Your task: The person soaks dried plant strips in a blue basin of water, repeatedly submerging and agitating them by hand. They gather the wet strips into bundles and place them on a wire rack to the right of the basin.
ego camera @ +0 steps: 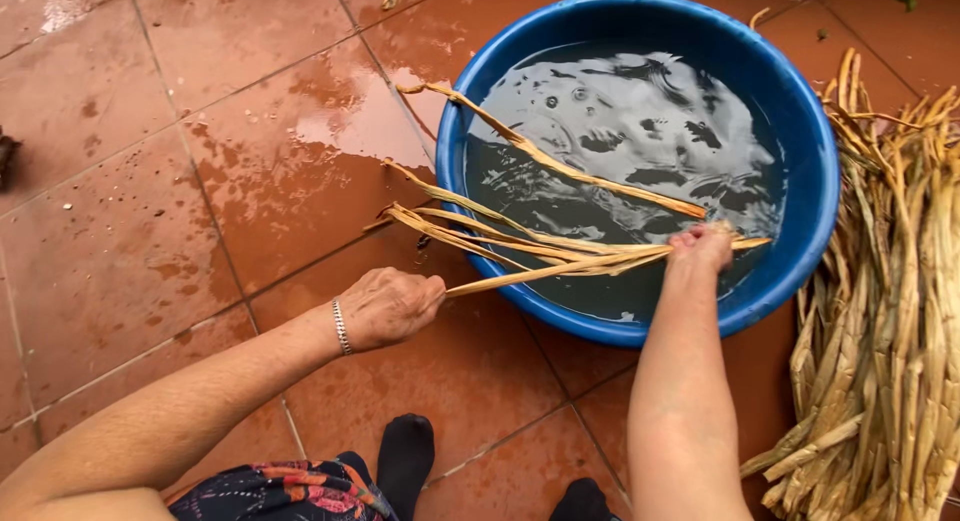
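A round blue basin (800,131) sits on the wet reddish tile floor (150,181), filled with dark water (640,131) that mirrors the sky. Everything else is placed around it.

The right hand (703,247) is over the near part of the basin, just above the water, its grip closed around a bunch of long, dry, tan leaf strips (530,253). From that fist the strips fan out across the basin's left rim and past it over the floor, their loose ends spreading apart. One more strip (560,161) lies slanted across the water farther in, its tip hanging over the rim on the far left side.

The left hand (388,306) is outside the basin, near its left front edge, over the tiles. Its grip is closed on the end of one strip (500,278) that runs back to the bundle in the right hand (a metal bracelet (340,326) circles that wrist).

To the right of the basin, just beside its rim, lies a large heap of the same dried leaves (890,331) on the floor. In front of the basin, toward the person, two dark-socked feet (405,451) and a patterned garment (290,491) show at the bottom edge.
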